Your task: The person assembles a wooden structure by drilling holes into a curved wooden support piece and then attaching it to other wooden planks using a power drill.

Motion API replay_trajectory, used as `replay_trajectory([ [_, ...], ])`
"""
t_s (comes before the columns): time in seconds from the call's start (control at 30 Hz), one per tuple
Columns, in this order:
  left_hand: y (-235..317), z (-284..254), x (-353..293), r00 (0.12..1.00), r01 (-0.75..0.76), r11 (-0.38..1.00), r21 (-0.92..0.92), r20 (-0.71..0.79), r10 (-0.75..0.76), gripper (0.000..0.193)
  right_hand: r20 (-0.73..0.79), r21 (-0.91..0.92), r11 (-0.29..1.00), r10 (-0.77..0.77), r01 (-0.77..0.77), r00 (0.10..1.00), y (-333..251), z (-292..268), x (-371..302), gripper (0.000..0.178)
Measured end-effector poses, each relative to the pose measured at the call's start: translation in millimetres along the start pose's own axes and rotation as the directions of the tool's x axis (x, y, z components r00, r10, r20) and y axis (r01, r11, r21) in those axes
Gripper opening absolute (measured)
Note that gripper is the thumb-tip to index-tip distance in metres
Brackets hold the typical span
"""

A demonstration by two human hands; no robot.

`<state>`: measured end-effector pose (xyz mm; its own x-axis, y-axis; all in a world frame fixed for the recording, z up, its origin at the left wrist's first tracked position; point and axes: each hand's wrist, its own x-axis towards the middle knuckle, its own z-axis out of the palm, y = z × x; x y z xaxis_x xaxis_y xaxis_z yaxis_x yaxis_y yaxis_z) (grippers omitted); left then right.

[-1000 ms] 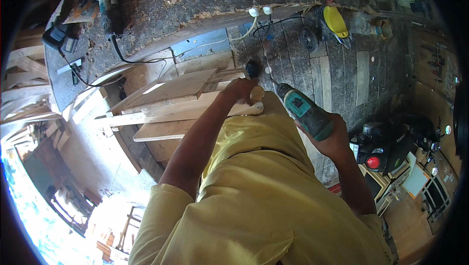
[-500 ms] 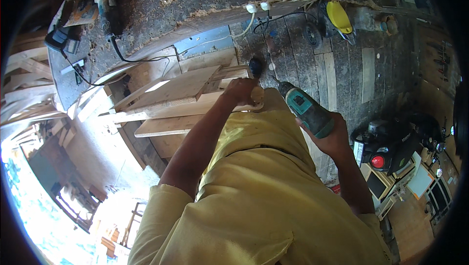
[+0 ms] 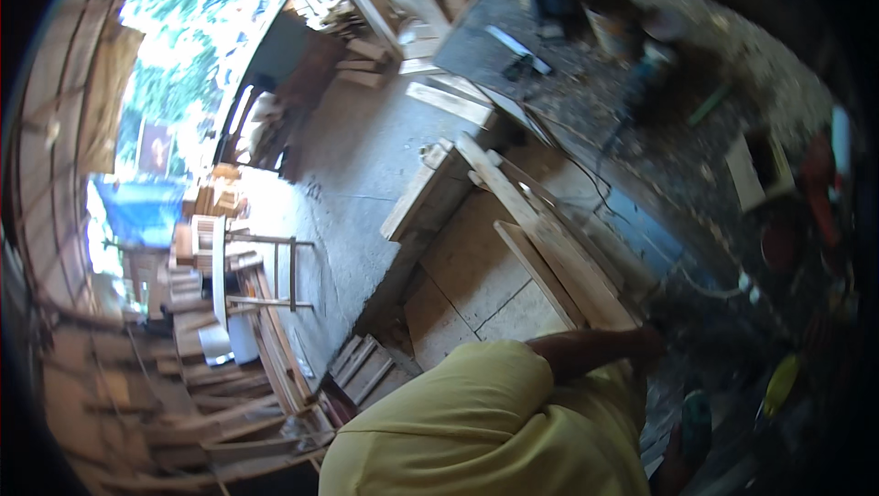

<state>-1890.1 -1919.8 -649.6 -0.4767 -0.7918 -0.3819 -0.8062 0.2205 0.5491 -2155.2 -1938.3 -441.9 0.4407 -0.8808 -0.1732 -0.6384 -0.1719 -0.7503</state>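
At the lower right, my right hand (image 3: 676, 461) is closed round a teal and black cordless drill (image 3: 697, 425), which lies in deep shade. My left arm stretches across to a frame of pale wooden boards (image 3: 558, 249). At its near end my left hand (image 3: 648, 342) is closed on the wood, though dark and blurred, with the separate fingers hard to make out. The boards slant from my lap toward the workbench's left end.
A cluttered workbench (image 3: 586, 112) holds a power tool (image 3: 648, 70), an open cardboard box (image 3: 762, 167) and sawdust. Planks (image 3: 417, 189) lie on a ledge beyond the boards. Stacked timber (image 3: 211, 404) and a wooden chair (image 3: 265, 272) stand left. Something yellow (image 3: 780, 384) lies right.
The view has swung far to the left, bringing the bright doorway and timber stacks in. Hands, drill and boards now sit at the lower right. The drill stays in my right hand.
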Motion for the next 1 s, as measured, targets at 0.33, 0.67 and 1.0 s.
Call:
replay_trajectory([
  [0.33, -39.9, 36.3, 7.1, 0.987, 0.113, 0.988, -0.105, -0.106, -0.124, 0.042, 0.174, 0.095, 0.995, -0.048, 0.032, 0.983, -107.7, -9.2, 64.2, 0.032],
  [0.67, -32.4, 39.9, -21.4, 0.976, 0.194, 0.969, -0.152, -0.066, -0.206, 0.07, 0.239, -0.009, 0.999, -0.032, 0.036, 0.971, -70.2, -4.1, 76.6, 0.033],
  [1.0, -15.8, -72.6, -35.5, 0.968, 0.121, 0.975, -0.185, 0.241, -0.075, 0.081, 0.179, -0.03, 0.969, 0.245, -0.244, 0.953, -91.1, -43.9, 63.0, 0.034],
])
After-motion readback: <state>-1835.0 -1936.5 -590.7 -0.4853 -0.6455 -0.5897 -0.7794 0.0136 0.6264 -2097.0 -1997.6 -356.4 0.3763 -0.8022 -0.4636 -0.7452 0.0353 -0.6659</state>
